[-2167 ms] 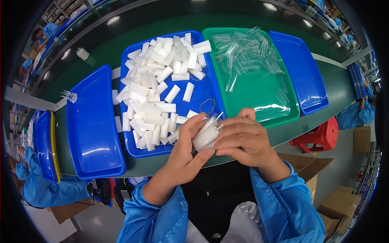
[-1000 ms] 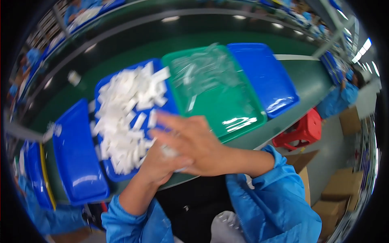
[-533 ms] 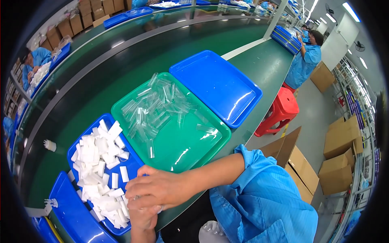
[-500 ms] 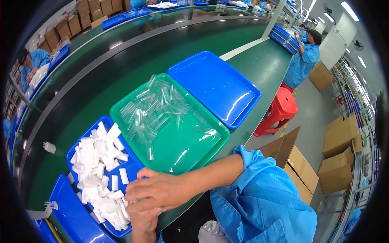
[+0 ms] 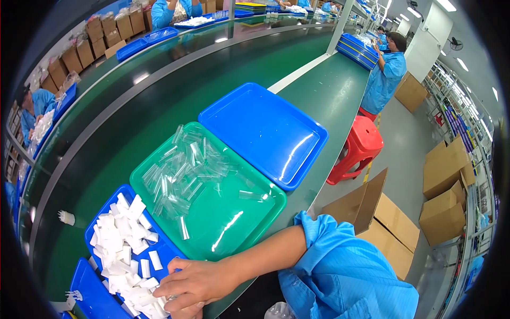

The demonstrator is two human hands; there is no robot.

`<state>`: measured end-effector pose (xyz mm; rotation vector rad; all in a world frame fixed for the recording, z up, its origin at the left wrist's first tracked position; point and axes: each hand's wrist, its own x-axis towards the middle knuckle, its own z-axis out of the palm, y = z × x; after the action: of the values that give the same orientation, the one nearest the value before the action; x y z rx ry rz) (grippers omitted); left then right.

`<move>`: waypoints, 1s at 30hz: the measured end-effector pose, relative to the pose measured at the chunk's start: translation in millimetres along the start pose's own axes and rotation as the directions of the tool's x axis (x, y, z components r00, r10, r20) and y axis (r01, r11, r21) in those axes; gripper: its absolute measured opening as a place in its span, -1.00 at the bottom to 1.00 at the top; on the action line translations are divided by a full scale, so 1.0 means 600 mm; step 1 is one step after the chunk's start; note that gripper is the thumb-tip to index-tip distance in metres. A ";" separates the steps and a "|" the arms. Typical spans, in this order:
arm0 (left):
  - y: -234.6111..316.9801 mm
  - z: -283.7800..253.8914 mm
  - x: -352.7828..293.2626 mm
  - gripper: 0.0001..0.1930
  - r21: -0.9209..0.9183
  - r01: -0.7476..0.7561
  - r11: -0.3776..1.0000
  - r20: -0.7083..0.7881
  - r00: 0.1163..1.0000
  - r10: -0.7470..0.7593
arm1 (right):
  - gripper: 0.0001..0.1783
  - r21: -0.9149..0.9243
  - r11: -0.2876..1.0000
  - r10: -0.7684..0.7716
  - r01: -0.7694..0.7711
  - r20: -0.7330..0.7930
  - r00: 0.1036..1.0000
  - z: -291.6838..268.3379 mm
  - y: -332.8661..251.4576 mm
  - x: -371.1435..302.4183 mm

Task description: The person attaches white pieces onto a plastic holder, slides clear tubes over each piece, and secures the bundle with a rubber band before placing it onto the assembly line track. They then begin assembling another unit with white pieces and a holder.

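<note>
My right hand (image 5: 197,282) reaches in from the right with its fingers curled together, at the near edge of a blue tray (image 5: 169,245) of short white plastic pieces (image 5: 119,234). Whatever its fingers close on is hidden. Beneath it, only a sliver of my left hand (image 5: 194,310) shows at the bottom edge; its fingers are covered. Just beyond lies a green tray (image 5: 234,220) with a pile of clear plastic tubes (image 5: 183,165), a few lying apart from the rest.
Past the green tray sits a bare blue tray (image 5: 265,135). Another blue tray (image 5: 95,297) overlaps at the near left. A small white bristled part (image 5: 66,217) stands on the green belt. A red stool (image 5: 358,146) and an opened carton (image 5: 385,228) are at the right; co-workers sit farther off.
My view has shifted, so the trays sit lower and slightly left in the picture. Both hands are lower too, and the left is now mostly out of sight.
</note>
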<state>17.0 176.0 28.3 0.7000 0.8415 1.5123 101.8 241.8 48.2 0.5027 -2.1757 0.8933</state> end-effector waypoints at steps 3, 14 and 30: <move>-0.013 -0.002 0.023 -0.35 0.010 0.010 1.000 0.060 0.998 -0.010 | -0.53 -0.022 1.000 0.003 -0.004 -0.041 0.999 0.016 0.000 -0.004; 0.007 -0.037 -0.099 -0.46 0.080 0.037 0.996 -0.065 0.997 -0.032 | -0.54 -0.069 0.992 0.106 -0.107 -0.014 0.994 -0.014 -0.005 -0.011; 0.061 0.017 -0.120 -0.80 -0.038 0.098 0.994 -0.081 0.992 -0.101 | -0.43 -0.213 0.779 0.612 -0.590 0.049 0.790 -0.173 0.018 0.016</move>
<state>13.2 104.5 67.2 0.5657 0.8984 1.4703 138.0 323.8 102.4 -0.2787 -2.5460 0.9820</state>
